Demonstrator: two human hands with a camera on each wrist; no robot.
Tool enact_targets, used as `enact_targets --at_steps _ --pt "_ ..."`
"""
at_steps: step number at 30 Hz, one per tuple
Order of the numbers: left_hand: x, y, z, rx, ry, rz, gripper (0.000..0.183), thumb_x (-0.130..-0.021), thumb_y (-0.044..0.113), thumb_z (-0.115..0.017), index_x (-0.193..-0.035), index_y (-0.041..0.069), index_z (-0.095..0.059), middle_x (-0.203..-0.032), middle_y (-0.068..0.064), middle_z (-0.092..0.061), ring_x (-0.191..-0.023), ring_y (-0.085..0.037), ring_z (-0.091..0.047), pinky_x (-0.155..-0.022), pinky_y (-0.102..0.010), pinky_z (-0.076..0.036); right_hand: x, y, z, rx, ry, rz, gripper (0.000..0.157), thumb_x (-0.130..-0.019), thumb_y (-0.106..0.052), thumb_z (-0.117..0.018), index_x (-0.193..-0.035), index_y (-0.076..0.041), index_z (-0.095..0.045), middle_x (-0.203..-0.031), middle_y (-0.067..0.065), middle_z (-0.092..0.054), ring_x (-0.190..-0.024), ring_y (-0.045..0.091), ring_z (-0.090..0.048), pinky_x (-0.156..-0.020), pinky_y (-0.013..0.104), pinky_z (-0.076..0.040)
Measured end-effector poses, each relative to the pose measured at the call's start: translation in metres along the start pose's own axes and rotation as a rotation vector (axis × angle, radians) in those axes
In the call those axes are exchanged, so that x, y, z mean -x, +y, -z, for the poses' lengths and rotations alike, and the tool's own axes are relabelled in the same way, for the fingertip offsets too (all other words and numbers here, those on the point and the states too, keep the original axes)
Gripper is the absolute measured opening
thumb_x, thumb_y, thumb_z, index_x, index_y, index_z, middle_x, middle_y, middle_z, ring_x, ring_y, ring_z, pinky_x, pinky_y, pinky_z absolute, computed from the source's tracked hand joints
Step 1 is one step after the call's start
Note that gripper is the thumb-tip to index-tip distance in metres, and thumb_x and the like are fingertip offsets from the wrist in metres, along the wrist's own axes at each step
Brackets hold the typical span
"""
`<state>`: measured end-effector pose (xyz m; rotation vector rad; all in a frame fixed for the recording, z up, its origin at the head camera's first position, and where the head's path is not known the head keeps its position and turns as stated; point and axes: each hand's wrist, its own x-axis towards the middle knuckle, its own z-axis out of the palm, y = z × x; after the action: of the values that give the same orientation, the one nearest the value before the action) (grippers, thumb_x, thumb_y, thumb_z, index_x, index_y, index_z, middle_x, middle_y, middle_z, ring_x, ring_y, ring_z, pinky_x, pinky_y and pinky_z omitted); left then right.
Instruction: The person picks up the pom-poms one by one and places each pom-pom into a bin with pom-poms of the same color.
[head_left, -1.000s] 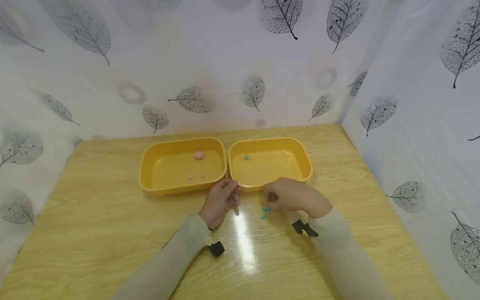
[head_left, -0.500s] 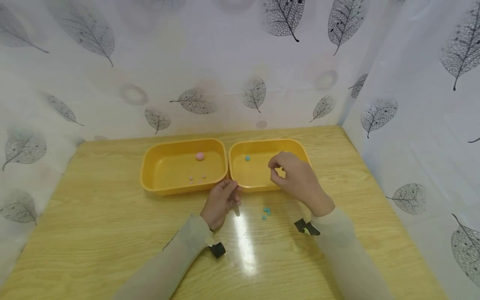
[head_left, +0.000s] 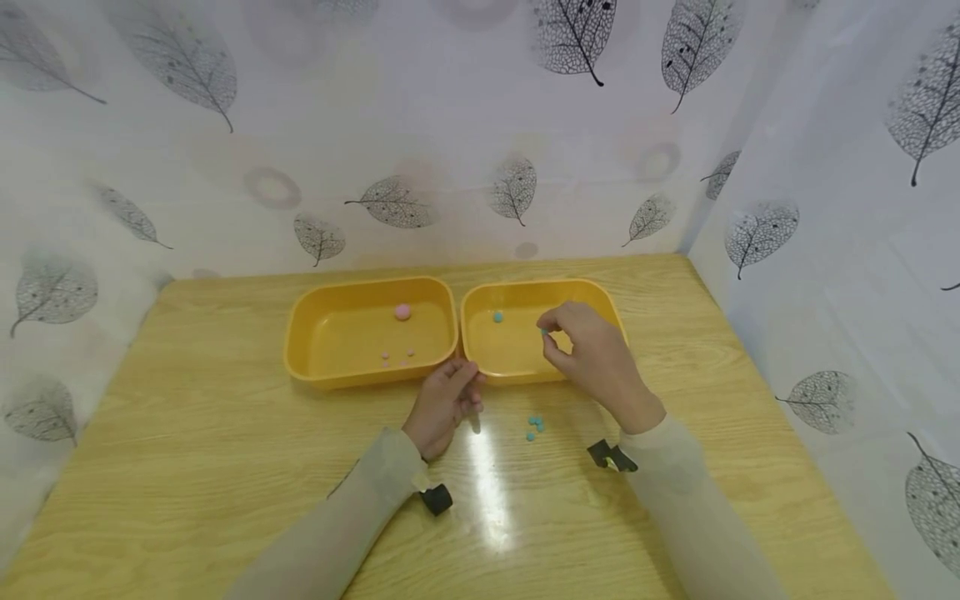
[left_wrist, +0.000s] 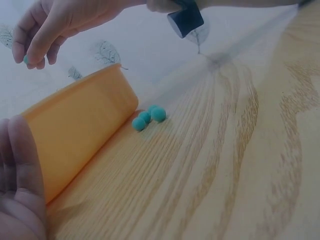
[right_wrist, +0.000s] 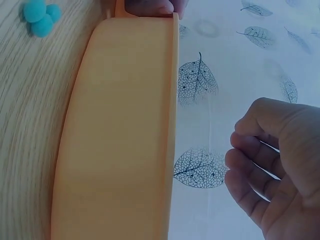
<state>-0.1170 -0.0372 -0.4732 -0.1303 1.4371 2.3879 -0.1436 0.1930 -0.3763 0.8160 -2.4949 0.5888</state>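
Head view: a bright glare (head_left: 487, 492) streaks your wood-grain worktop (head_left: 210, 467), and a white leaf-print backdrop (head_left: 450, 92) rises behind and beside it. Your right grip (head_left: 597, 358) pinches a teal ball (head_left: 543, 332) over the right tray (head_left: 517, 346); your left grip (head_left: 441, 406) holds that tray's near rim. Left wrist: loose balls (left_wrist: 158, 114) lie on the worktop just outside the tray. Right wrist: the backdrop spreads behind your right grip.
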Motion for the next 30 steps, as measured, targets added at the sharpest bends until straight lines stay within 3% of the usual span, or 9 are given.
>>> enact_targets --at_steps 13,18,24,30 --pt "0.002 0.001 0.001 -0.011 -0.006 -0.011 0.025 -0.092 0.031 -0.062 -0.098 0.008 -0.055 -0.094 -0.003 -0.061 -0.067 -0.010 -0.054 -0.061 -0.023 -0.051 -0.001 0.003 -0.008 0.007 -0.007 -0.015 0.010 -0.085 -0.012 -0.065 -0.095 -0.010 -0.065 -0.089 0.001 -0.064 -0.082 0.016 -0.059 -0.070 0.029 -0.052" --pt "-0.002 0.003 -0.002 -0.023 -0.020 -0.015 0.026 -0.092 0.032 -0.063 -0.098 0.009 -0.055 -0.095 -0.003 -0.061 -0.068 -0.010 -0.054 -0.061 -0.023 -0.051 -0.013 0.011 -0.006 0.001 -0.064 -0.071 0.012 -0.086 -0.012 -0.063 -0.097 -0.008 -0.066 -0.092 0.003 -0.065 -0.084 0.019 -0.061 -0.073 0.033 -0.052" --pt "-0.002 0.003 -0.002 -0.025 -0.011 -0.012 0.025 -0.092 0.031 -0.062 -0.099 0.008 -0.055 -0.094 -0.004 -0.061 -0.067 -0.009 -0.054 -0.060 -0.023 -0.051 -0.054 0.028 0.004 0.016 -0.222 -0.122 0.010 -0.086 -0.013 -0.060 -0.095 -0.011 -0.063 -0.092 0.002 -0.063 -0.085 0.020 -0.060 -0.074 0.033 -0.051" --pt "-0.001 0.001 0.000 -0.010 -0.012 -0.002 0.021 -0.093 0.029 -0.061 -0.095 0.009 -0.055 -0.095 -0.005 -0.061 -0.066 -0.009 -0.055 -0.060 -0.023 -0.051 -0.101 0.044 0.002 0.061 -0.513 -0.125 0.006 -0.087 -0.013 -0.058 -0.090 -0.015 -0.064 -0.085 0.000 -0.062 -0.078 0.019 -0.055 -0.073 0.033 -0.045"
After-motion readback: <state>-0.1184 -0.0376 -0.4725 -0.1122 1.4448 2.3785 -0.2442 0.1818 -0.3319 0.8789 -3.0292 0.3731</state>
